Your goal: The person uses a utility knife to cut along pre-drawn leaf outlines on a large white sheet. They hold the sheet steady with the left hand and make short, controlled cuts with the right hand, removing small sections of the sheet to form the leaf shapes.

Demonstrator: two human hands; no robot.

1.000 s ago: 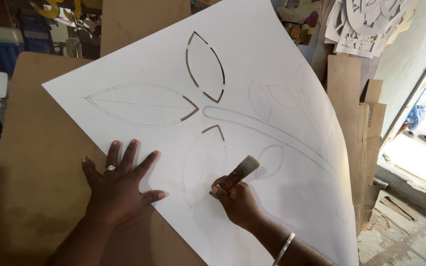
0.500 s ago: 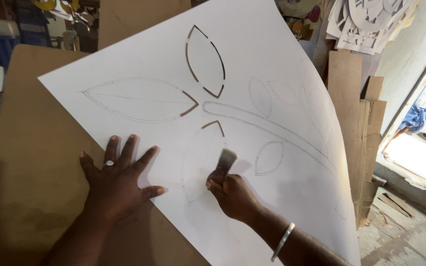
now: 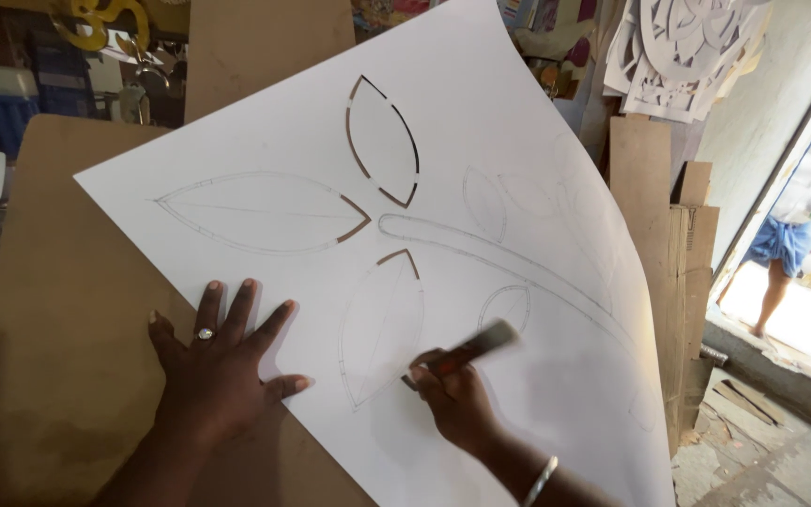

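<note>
Paper, a large white sheet (image 3: 481, 169) pencilled with leaf outlines, some partly cut, lies on your brown board (image 3: 58, 282). Your left hand (image 3: 218, 371) presses it flat, fingers spread; your right hand (image 3: 457, 399) grips a blurred cutting knife (image 3: 471, 345).

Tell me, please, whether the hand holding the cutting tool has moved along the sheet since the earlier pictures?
Yes. The right hand with the cutting tool has slid leftward, toward the lower leaf outline on the white sheet.
</note>
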